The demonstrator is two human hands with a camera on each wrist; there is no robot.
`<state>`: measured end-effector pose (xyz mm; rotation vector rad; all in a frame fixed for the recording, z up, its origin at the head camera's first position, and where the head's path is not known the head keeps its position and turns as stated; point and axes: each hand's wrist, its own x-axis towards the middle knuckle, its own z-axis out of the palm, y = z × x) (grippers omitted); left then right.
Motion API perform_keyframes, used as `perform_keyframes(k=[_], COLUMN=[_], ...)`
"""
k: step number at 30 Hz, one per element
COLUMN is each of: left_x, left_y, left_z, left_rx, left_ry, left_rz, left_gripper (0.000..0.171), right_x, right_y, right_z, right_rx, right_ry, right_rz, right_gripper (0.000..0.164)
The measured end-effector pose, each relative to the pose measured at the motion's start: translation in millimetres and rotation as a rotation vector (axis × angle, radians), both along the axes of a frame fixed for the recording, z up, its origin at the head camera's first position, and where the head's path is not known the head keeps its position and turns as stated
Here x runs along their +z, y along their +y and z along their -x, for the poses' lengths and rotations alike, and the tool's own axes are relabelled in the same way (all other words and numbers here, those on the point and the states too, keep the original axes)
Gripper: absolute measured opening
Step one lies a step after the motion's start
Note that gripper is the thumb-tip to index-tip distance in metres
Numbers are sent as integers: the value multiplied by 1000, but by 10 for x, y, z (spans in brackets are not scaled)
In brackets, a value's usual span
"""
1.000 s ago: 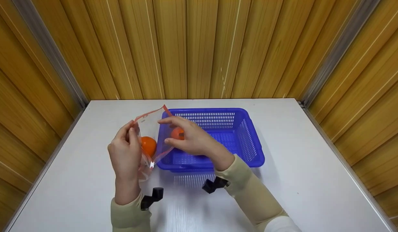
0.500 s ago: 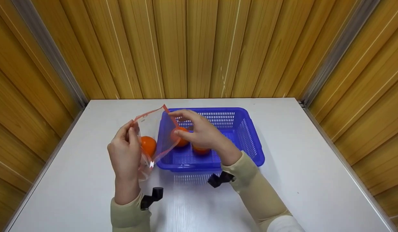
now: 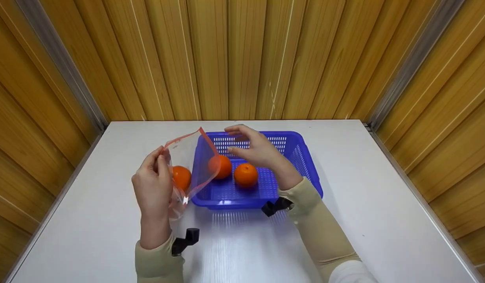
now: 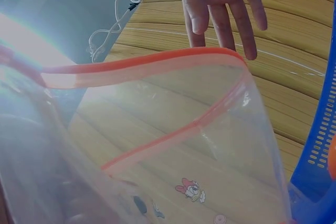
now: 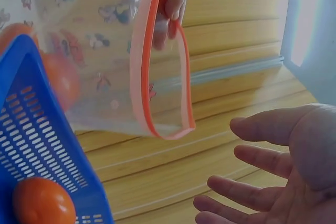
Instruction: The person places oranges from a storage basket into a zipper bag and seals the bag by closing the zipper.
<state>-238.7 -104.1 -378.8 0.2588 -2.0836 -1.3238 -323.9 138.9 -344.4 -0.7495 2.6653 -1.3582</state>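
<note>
My left hand [image 3: 153, 192] pinches the rim of a clear zip bag [image 3: 185, 153] with a red-orange edge and small cartoon prints. The bag's mouth gapes towards the right. Low inside the bag lies one orange [image 3: 181, 177]. A second orange [image 3: 225, 167], partly seen through the bag film, sits in the blue plastic basket [image 3: 315, 177]. Beside it in the basket is a third orange [image 3: 246, 175]. Over the basket hovers my right hand [image 3: 258, 149], fingers spread and holding nothing, apart from the bag's rim; the right wrist view shows these fingers [image 5: 249, 192] too.
The basket stands on a white table [image 3: 364, 220], to the right of the bag. Wood-patterned walls [image 3: 242, 59] enclose the back and both sides. A coiled white cord [image 4: 118, 22] shows in the left wrist view.
My right hand has left the bag's edge and moved right and up, away from it. Both oranges in the basket have come into fuller sight. The left hand stays put with the bag.
</note>
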Motion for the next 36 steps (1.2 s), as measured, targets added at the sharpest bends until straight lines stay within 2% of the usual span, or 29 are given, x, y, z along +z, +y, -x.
perform_keyframes(k=[6, 18, 24, 32, 36], left_x=[6, 4, 0, 18, 21], left_y=[-4, -8, -1, 7, 11], left_z=[0, -9, -11, -28, -28], left_rx=[-5, -17, -10, -15, -22], left_ry=[-20, -18, -8, -46, -47], left_rz=[-2, -20, -4, -16, -22], left_gripper=[31, 30, 30, 32, 32], right_x=[-78, -242, -329, -481, -554], right_y=[58, 132, 138, 120, 115], right_z=[154, 456, 549, 644, 676], right_rx=[-37, -25, -13, -2, -11], right_ry=[-63, -153, -183, -211, -266], right_rz=[-81, -325, -415, -524, -559], right_gripper=[49, 50, 55, 59, 60])
